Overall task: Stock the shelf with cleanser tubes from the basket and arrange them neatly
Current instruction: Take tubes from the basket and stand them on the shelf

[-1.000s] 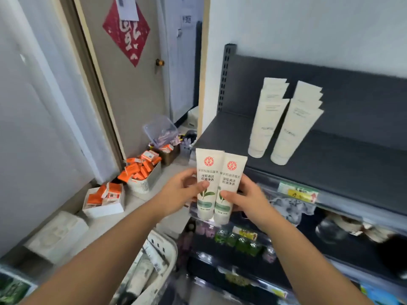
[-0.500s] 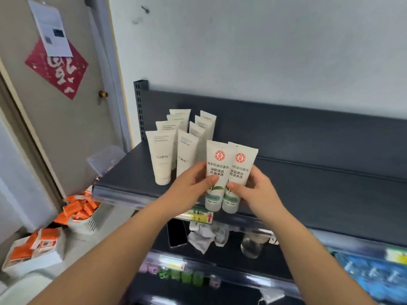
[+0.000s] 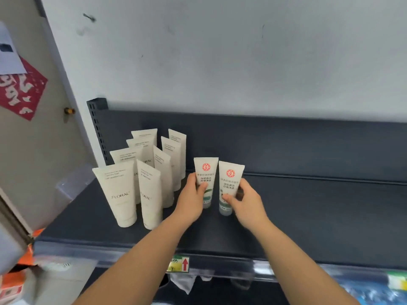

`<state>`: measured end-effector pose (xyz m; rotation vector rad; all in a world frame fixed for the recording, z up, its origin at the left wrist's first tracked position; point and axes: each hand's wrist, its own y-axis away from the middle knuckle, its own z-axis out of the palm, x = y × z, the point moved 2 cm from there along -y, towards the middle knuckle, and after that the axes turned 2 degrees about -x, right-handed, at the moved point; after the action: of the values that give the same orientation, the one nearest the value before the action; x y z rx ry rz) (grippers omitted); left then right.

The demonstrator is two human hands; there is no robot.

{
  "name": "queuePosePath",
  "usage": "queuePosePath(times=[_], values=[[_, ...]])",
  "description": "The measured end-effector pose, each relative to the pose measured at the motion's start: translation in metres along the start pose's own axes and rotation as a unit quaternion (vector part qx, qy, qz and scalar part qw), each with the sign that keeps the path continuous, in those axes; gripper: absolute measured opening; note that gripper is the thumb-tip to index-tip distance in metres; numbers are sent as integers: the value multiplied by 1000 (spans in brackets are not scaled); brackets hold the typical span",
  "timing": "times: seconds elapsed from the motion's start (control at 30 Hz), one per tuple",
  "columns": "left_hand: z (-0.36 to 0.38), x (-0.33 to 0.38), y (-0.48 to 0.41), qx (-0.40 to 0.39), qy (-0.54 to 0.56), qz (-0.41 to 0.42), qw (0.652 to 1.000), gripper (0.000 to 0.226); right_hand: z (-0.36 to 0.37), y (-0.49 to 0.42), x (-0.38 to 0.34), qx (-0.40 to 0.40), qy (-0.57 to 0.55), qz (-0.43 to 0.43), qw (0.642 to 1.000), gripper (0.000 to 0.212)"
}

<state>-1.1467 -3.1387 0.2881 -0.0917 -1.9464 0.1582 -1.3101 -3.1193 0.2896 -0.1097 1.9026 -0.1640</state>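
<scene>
Two white cleanser tubes with red round logos stand cap-down on the dark shelf [image 3: 308, 216]. My left hand [image 3: 190, 201] grips the left tube [image 3: 206, 170], thumb across its front. My right hand [image 3: 246, 201] grips the right tube [image 3: 230, 177] around its lower half. The two tubes stand side by side, a small gap between them. To their left stand several cream FLORAL tubes [image 3: 120, 190] in two rows running toward the back. The basket is out of view.
The shelf's back panel [image 3: 286, 142] and a slotted upright [image 3: 97, 128] bound the shelf. A price rail with a red arrow tag [image 3: 178, 264] runs along the front edge. Orange boxes [image 3: 13, 285] lie at lower left. The shelf surface stretches bare to the right.
Both hands carried the two logo tubes up from below the shelf edge and onto the shelf, beside the FLORAL rows. The tubes have separated slightly. The view turned toward the shelf.
</scene>
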Motion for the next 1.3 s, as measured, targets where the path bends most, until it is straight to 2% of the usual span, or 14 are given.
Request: queuePosePath(times=[0.17,0.63,0.73,0.83,0.93,1.03,1.17,1.3], values=[[15,-1,-42,12,57,-19,998,30,1,-45,7,31,33,5,999,38],[25,-18,-119,70,51,-36,996,35,0,-125,23,49,74,40,995,29],[25,-17,-121,60,55,-35,996,37,0,-129,23,38,77,55,995,37],[25,-20,-119,51,42,-62,996,42,0,-128,29,5,87,88,992,58],[29,-30,-109,9,-5,-106,994,59,-5,-116,38,-20,114,145,983,75],[30,-33,-94,-16,-78,-132,988,74,-15,-100,43,-36,156,168,973,70],[29,-27,-65,-53,-152,-111,981,66,-19,-74,36,-68,251,126,957,58],[27,-16,-27,-124,-264,-73,954,59,-20,-43,25,-138,329,74,931,61]])
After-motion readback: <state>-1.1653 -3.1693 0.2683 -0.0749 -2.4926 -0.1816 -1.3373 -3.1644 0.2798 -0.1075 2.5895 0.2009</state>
